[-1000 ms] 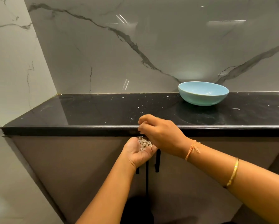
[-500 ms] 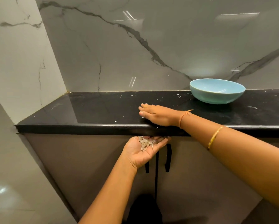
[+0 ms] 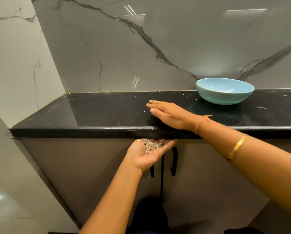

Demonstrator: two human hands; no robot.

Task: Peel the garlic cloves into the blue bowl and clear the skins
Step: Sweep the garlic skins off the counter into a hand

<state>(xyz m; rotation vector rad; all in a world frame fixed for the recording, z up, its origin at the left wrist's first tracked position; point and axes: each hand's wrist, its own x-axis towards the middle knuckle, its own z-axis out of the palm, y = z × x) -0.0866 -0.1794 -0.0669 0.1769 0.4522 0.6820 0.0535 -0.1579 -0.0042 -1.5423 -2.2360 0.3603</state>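
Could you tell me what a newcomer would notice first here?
The left hand, cupped palm-up just below the front edge of the black countertop, holds a heap of garlic skins. The right hand, fingers straight, rests on the countertop above it, and a blue bowl sits further right by the marble wall.

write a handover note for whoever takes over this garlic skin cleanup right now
Left hand: open, palm up just below the counter edge, cupping a pile of garlic skins.
Right hand: open, flat on the black countertop, fingers pointing left.
Blue bowl: on the countertop to the right, near the wall; cloves not visible.
Done: a batch of skins sits in the palm.
To do: white flecks dot the countertop, one larger flake right of the bowl; sweep them into the palm, discard.
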